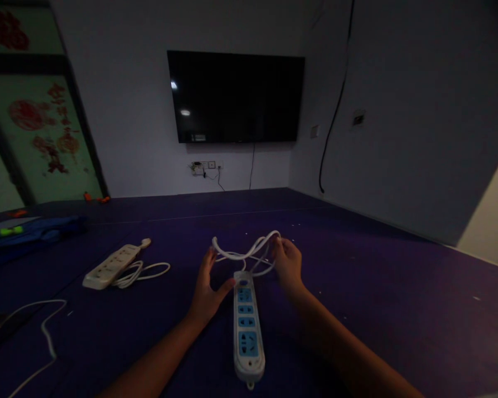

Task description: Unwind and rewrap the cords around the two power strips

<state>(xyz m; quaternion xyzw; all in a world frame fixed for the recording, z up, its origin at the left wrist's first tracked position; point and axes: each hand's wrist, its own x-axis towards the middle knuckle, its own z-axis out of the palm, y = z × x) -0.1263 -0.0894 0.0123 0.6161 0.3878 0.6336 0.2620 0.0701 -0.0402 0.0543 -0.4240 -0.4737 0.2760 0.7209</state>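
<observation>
Toward the near edge of the purple mat lies the blue-faced power strip. The right hand pinches gathered loops of its cord, and the left hand, spread open, props their other end, holding them stretched.

Both bare forearms reach forward from below, angling in toward each other. The left grip is open and low, fingers stretched ahead and thumb splayed to the right. The right grip is curled, fingers pinched closed, knuckles up.
</observation>
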